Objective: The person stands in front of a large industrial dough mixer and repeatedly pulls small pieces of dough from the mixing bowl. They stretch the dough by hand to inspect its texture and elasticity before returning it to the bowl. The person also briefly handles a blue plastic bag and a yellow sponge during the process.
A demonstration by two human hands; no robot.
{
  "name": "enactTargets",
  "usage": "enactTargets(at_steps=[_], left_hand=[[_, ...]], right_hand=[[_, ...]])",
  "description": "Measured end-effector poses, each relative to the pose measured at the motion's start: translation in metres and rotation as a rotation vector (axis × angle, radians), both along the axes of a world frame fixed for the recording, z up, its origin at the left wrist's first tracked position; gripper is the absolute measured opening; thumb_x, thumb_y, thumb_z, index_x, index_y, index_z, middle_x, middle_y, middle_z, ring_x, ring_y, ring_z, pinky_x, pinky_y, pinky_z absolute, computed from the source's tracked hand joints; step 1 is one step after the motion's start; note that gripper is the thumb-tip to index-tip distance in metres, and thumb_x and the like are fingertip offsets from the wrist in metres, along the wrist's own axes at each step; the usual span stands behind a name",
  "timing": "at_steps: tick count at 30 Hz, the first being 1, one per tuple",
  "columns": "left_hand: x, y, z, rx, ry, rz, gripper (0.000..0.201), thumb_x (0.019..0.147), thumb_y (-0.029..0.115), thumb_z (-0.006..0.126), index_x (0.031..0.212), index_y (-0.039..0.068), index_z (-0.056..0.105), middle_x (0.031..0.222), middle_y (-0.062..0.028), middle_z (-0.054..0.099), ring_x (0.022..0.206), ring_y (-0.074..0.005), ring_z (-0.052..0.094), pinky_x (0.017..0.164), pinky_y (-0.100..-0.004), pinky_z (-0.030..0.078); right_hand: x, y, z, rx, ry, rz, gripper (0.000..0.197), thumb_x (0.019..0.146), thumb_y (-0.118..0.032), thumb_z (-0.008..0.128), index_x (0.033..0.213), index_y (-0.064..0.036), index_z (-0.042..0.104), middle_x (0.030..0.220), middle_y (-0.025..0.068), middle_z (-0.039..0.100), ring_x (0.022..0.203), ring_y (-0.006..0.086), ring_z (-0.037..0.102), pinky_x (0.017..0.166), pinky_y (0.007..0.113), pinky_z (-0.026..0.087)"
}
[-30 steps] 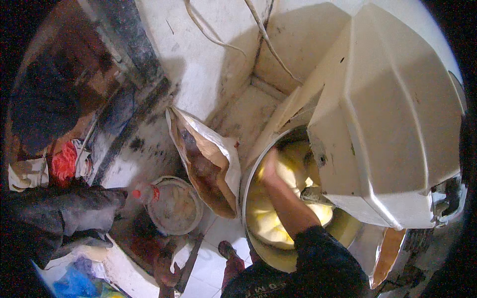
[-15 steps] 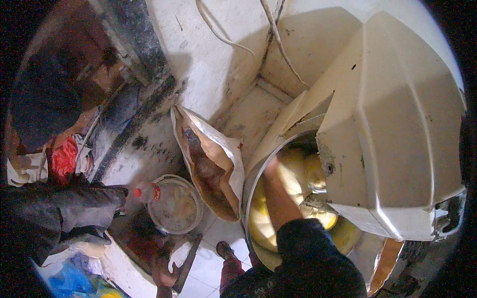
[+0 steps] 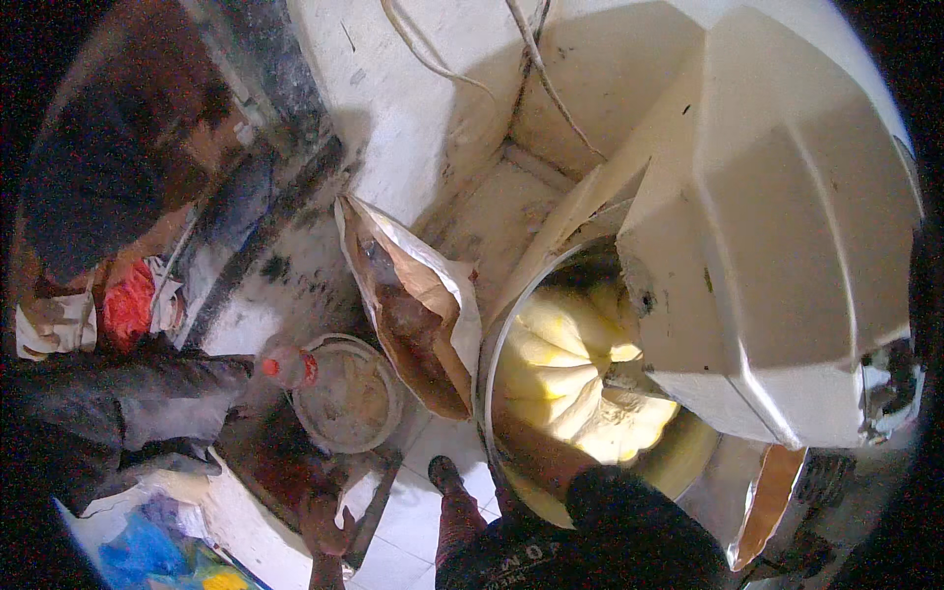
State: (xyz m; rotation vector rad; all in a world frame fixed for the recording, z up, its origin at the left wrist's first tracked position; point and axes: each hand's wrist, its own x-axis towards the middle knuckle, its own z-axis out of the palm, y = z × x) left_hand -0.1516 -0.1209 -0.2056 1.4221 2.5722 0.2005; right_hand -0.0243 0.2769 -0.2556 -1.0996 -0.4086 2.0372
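Observation:
My right forearm [image 3: 539,460], bare below a black sleeve, reaches into a large round metal mixing bowl [image 3: 489,379]. Pale yellow dough [image 3: 556,364] fills much of the bowl, folded into thick creases that meet beside a central mixer part. Shadow along the bowl's left inner side hides my right hand, so its fingers and whatever they touch do not show. Low on the left, my left hand [image 3: 326,523] rests by the dark brown inside and edge of a pale box-like thing. Its fingers blend into the shade and I cannot make out their pose.
A big cream machine housing [image 3: 777,236] overhangs the bowl's right side. Left of the bowl stand an opened paper sack [image 3: 418,315], a round tub of whitish powder [image 3: 344,398] and a clear red-capped bottle [image 3: 290,367]. Dark clothing [image 3: 88,423] and blue plastic [image 3: 147,541] lie at the left.
My right arm has drawn back from the far part of the bowl toward its near left side. More of the creased dough now shows. My left hand has hardly moved.

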Motion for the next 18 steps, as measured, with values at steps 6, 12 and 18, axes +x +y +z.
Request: enactTargets(at_steps=[6, 12, 18], left_hand=[[0.007, -0.008, -0.010, 0.051, -0.093, 0.068, 0.035, 0.069, 0.021, 0.056, 0.101, 0.006, 0.058, 0.096, -0.0164, 0.058, 0.101, -0.0403, 0.048, 0.095, -0.0519, 0.032], [0.007, -0.003, 0.014, -0.030, -0.074, -0.034, 0.032, 0.071, 0.020, 0.056, 0.100, 0.007, 0.059, 0.111, -0.0187, 0.054, 0.105, -0.0403, 0.047, 0.096, -0.0498, 0.032], [0.008, -0.006, 0.013, 0.030, -0.078, -0.015, 0.038, 0.073, 0.023, 0.056, 0.103, 0.000, 0.055, 0.119, -0.0244, 0.046, 0.111, -0.0429, 0.041, 0.095, -0.0489, 0.034]], right_hand=[[0.006, 0.006, 0.031, 0.034, 0.066, -0.067, 0.044, 0.091, -0.033, 0.030, 0.117, -0.0026, 0.047, 0.109, 0.0179, 0.052, 0.103, 0.0296, 0.047, 0.091, 0.046, 0.037], [0.009, 0.043, 0.028, -0.036, 0.033, -0.125, 0.046, 0.090, -0.036, 0.030, 0.120, -0.0033, 0.044, 0.112, 0.0168, 0.050, 0.107, 0.0291, 0.044, 0.093, 0.045, 0.034], [0.112, -0.115, 0.042, -0.079, -0.267, 0.481, 0.052, 0.089, -0.042, 0.031, 0.124, -0.0045, 0.040, 0.117, 0.0151, 0.048, 0.111, 0.0285, 0.040, 0.096, 0.043, 0.030]])
